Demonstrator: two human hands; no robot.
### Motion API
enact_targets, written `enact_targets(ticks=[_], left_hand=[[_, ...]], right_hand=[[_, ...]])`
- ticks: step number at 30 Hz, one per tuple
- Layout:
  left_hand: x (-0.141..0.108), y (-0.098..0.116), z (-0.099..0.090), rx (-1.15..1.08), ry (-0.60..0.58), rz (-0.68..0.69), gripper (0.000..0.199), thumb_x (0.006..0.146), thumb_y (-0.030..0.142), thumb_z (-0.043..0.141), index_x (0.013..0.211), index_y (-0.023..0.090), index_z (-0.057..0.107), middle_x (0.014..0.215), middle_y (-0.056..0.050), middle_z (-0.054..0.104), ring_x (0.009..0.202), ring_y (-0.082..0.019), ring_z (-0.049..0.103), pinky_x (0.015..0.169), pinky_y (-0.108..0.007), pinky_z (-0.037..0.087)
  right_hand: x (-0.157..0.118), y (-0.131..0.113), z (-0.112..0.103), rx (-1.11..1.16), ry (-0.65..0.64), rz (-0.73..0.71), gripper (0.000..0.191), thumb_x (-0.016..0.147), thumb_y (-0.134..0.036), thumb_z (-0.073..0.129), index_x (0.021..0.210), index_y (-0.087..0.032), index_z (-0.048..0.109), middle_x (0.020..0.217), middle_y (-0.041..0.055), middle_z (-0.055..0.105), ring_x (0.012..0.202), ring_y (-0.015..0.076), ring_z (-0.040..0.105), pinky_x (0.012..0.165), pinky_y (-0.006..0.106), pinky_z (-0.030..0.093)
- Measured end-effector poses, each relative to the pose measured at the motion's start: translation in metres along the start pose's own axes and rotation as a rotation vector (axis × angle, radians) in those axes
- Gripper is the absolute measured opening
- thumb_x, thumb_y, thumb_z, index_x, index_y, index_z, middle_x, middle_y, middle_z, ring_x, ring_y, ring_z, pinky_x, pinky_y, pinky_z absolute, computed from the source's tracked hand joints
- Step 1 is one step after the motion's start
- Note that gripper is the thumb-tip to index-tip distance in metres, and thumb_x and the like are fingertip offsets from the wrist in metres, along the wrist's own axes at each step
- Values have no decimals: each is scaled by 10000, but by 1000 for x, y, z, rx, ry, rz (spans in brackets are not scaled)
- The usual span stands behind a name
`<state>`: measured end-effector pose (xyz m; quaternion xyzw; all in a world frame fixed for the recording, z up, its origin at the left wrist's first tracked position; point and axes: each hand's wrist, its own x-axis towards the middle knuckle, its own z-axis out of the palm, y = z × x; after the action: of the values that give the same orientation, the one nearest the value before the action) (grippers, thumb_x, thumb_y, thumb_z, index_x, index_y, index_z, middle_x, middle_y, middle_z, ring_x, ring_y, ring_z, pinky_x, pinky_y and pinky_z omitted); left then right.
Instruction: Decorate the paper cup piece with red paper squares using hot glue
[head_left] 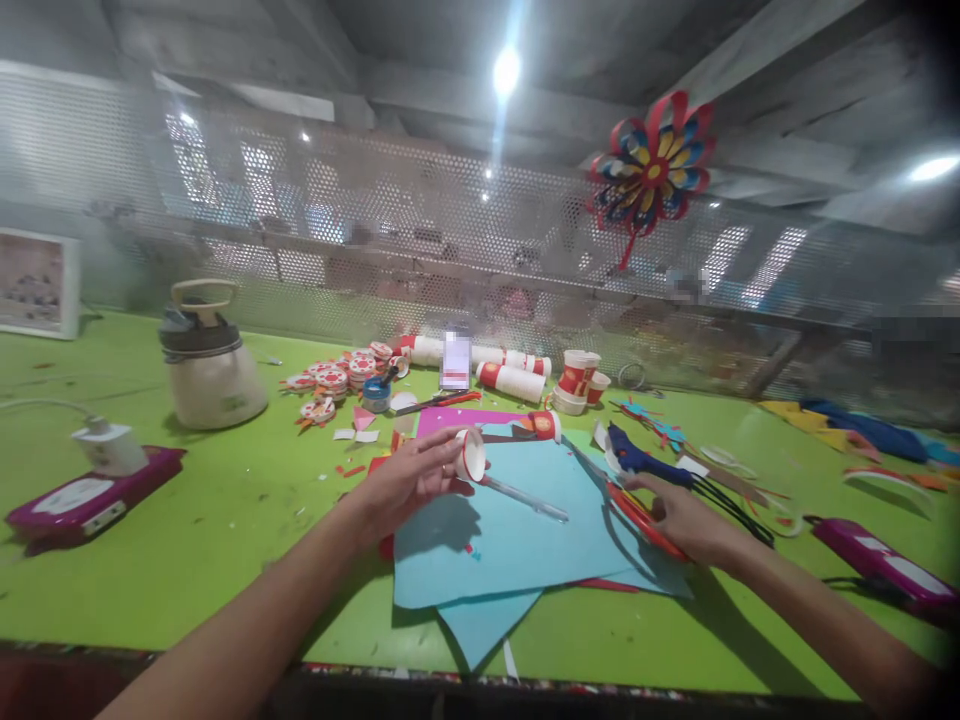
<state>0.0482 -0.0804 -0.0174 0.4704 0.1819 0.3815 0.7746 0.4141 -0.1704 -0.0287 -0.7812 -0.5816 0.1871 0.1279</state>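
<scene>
Forearms, bare, reaching over the near edge of the green desk. Left hand: thumb and fingers pinching a small paper cup, white with red rim, mouth partly toward the camera, raised mid-desk. Right hand: closed around the orange-red handles of the scissors, right of centre; exact blade gap not discernible. Between and below both hands: blue sheets, extending toward the near edge, with a transparent rod on top. Beside the scissors: a dark-blue tool. Toward the far edge: an upright phone and stacked cups. Toward the far-left corner: a jug. Near the right edge: a purple power strip.
</scene>
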Motion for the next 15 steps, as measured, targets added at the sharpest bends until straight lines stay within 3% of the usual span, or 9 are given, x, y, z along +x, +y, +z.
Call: enact_targets(ticks=[3, 5, 10, 13, 15], left_hand=[[1, 0, -2, -5, 28, 5, 342, 792, 319, 790, 1054, 122, 693, 979, -109, 720, 802, -169, 687, 691, -252, 558], [2, 0, -4, -12, 41, 8, 326, 824, 334, 758, 1056, 114, 695, 986, -114, 715, 803, -172, 690, 683, -251, 558], [5, 0, -6, -49, 99, 17, 307, 891, 266, 674, 1180, 165, 655, 989, -84, 701, 804, -177, 713, 679, -248, 568], [5, 1, -5, -67, 126, 18, 293, 898, 224, 648, 1187, 171, 653, 982, -81, 703, 791, -167, 715, 670, -235, 567], [4, 2, -5, -71, 138, 28, 310, 890, 205, 648, 1199, 181, 650, 980, -73, 706, 810, -166, 715, 695, -236, 568]], right_hand=[[-11, 2, -3, 108, 17, -61, 529, 712, -281, 726, 1207, -125, 622, 495, -93, 429, 477, 122, 436, 458, 251, 330], [-19, 4, -5, 193, 25, -91, 610, 656, -312, 712, 1229, -123, 630, 509, -71, 473, 502, 150, 472, 475, 271, 359], [-47, 3, -11, 390, -13, -142, 692, 680, -345, 684, 1346, -192, 579, 801, 43, 695, 721, 240, 656, 666, 345, 537], [-60, 1, -12, 489, -49, -180, 653, 732, -399, 727, 1355, -264, 588, 1080, 87, 717, 895, 284, 699, 792, 379, 577], [-67, -1, -11, 485, -33, -250, 581, 753, -434, 734, 1304, -277, 634, 1147, 107, 711, 978, 317, 696, 821, 396, 587]])
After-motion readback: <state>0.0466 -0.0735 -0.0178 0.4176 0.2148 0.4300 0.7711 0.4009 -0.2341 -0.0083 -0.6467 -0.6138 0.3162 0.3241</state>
